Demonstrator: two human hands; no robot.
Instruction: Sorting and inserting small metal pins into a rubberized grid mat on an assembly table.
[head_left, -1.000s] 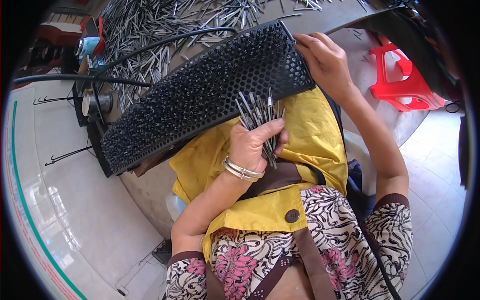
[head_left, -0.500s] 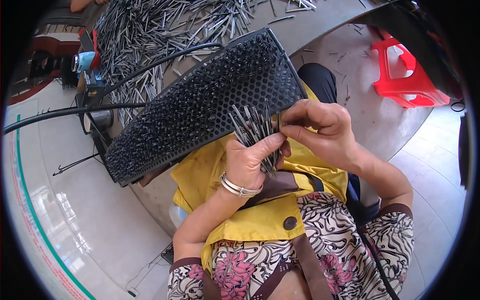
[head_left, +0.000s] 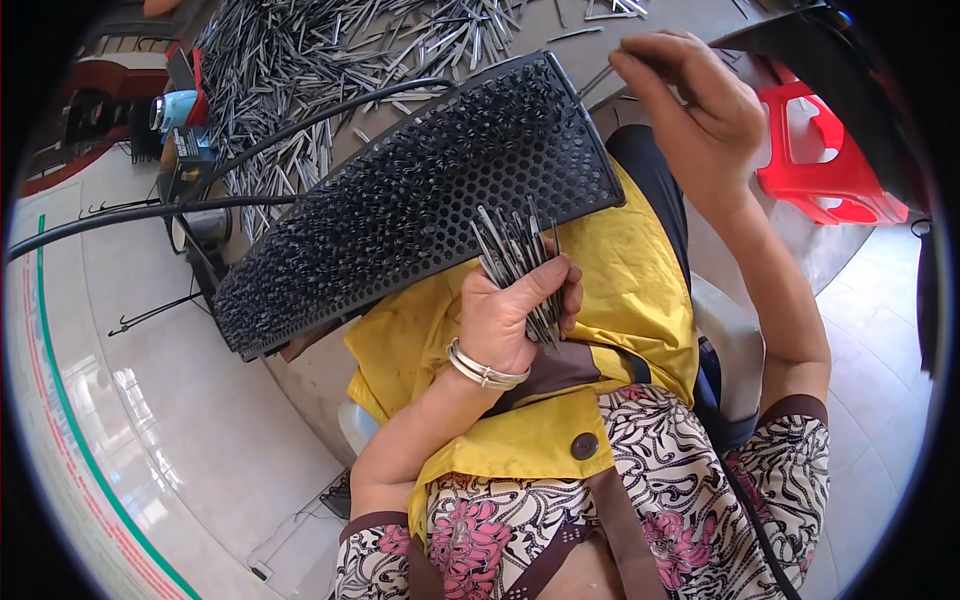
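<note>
Black, honeycomb-holed tray (head_left: 480,190) slants across my head view, dense with dark upright pieces, barer along its near right edge. Below that edge, my left hand (head_left: 508,315) is clamped around a bundle (head_left: 512,250) of slim metallic rods, too many to count. Past the right edge, my right hand (head_left: 705,115) pinches one thin rod (head_left: 597,82); open room separates wrist and tray.

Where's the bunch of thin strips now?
In the head view, the bunch is near the centre, in the left hand, by the lower edge of the rack.
</note>
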